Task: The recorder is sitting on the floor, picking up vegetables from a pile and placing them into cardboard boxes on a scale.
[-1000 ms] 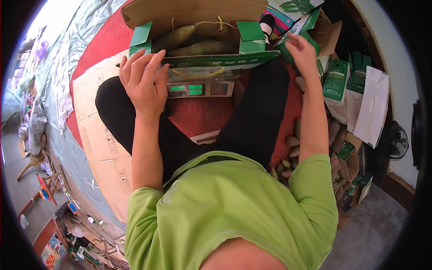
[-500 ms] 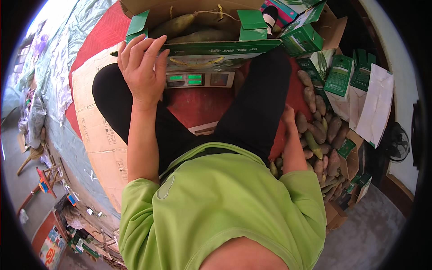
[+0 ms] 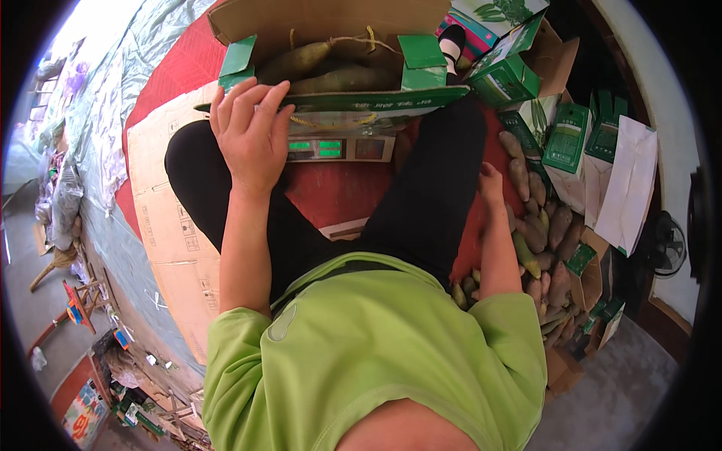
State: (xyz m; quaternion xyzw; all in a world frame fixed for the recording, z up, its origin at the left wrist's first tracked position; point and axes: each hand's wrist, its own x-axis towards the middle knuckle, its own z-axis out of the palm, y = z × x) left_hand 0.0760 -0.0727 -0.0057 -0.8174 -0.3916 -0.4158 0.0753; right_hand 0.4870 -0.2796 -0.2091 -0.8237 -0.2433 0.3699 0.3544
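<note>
An open carton (image 3: pixel 331 19) with green flaps stands beyond my knees, holding large, long brownish-green tubers (image 3: pixel 342 79) with a thin stem and yellow cord loops above them. My left hand (image 3: pixel 252 139) rests at the carton's near left corner, fingers spread over the edge of its green front flap (image 3: pixel 353 100). Under the carton a scale (image 3: pixel 342 149) shows a lit green display. My right hand (image 3: pixel 491 184) hangs beside my right knee, its fingers loosely bent and nothing visible in them. It is nearest to a heap of brown and green tubers (image 3: pixel 538 225).
Green-and-white cartons (image 3: pixel 568 135) crowd the right side, near a black fan (image 3: pixel 668 242). Flattened cardboard (image 3: pixel 169 218) lies left of my leg, over red matting (image 3: pixel 169 83). Pale plastic sheeting (image 3: pixel 113 120) covers ground farther left, near a broom (image 3: pixel 59 261).
My right hand has lifted a little away from the tuber heap. My left hand stays on the carton's edge. The whole view has shifted slightly.
</note>
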